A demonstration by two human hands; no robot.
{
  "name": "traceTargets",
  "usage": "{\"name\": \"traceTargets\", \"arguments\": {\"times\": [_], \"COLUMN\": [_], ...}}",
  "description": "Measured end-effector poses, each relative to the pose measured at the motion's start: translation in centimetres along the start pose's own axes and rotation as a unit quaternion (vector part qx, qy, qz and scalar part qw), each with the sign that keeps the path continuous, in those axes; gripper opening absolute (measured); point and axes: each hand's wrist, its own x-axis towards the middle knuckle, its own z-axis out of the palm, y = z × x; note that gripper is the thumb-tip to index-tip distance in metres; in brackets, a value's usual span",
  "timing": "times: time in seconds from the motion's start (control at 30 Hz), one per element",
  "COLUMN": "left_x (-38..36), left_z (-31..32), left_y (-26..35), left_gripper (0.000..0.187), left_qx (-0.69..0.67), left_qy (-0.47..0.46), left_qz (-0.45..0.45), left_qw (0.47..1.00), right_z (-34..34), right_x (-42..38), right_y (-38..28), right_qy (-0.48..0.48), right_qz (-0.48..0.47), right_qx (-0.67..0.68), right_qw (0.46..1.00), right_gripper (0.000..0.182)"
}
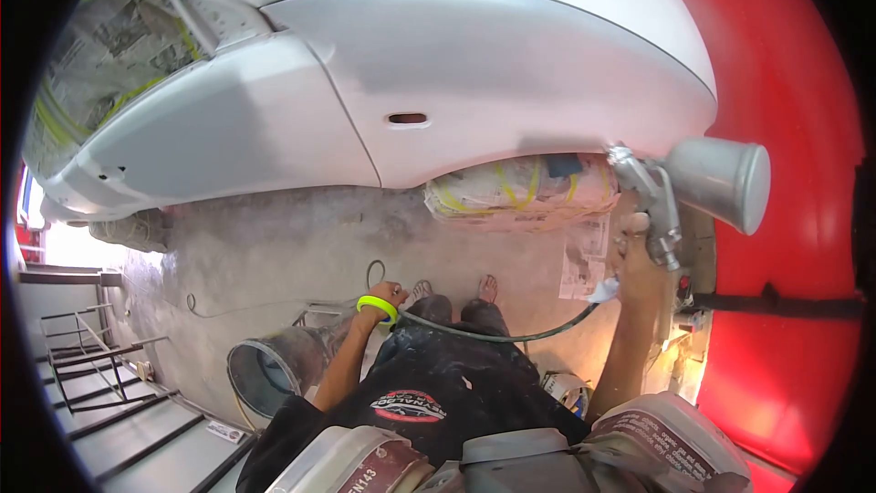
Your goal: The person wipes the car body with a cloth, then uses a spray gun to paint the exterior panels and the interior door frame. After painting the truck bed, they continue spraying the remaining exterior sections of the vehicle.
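Note:
My right hand (632, 242) is wrapped round the handle of a spray gun (655, 196), whose large grey cup (716, 181) juts out to the right. The gun's nozzle points at the lower edge of a car's front fender (511, 64), patched in white and grey. A dark air hose (511, 339) sags across my front between the gun side and my left hand (387, 294). That hand is closed on the hose, below a bright yellow wristband. Paper and yellow tape wrap the wheel (520, 194). Some white cloth or paper (604, 290) shows by my right wrist.
A large dark bin (274, 370) stands at my left. Metal frames (96, 356) lean at the far left. Red sheeting or panels (776, 347) rise on the right. Newspaper (584, 260) lies on the concrete floor (246, 246). My respirator filters (671, 438) block the bottom of view.

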Motion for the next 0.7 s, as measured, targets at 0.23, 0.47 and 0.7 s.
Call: {"name": "traceTargets", "arguments": {"times": [0.23, 0.47, 0.7], "left_x": [-2.6, -5.7, -5.6], "left_z": [-3.1, -2.3, -1.1], "left_y": [-1.7, -5.4, -7.0], "left_gripper": [0.047, 0.049, 0.047], "left_qx": [0.016, -0.013, -0.041], "left_qy": [0.037, 0.041, 0.040], "left_qz": [0.000, -0.022, -0.033], "left_qw": [0.999, 0.999, 0.998], "right_z": [15.3, 24.2, 22.2], "right_x": [-3.6, -5.4, -7.0], "right_y": [-5.7, -8.3, -5.7], "right_qy": [-0.212, -0.329, -0.386], "right_qz": [-0.043, -0.073, -0.122], "right_qx": [0.014, 0.048, 0.038], "right_qw": [0.976, 0.940, 0.914], "right_gripper": [0.029, 0.031, 0.039]}}
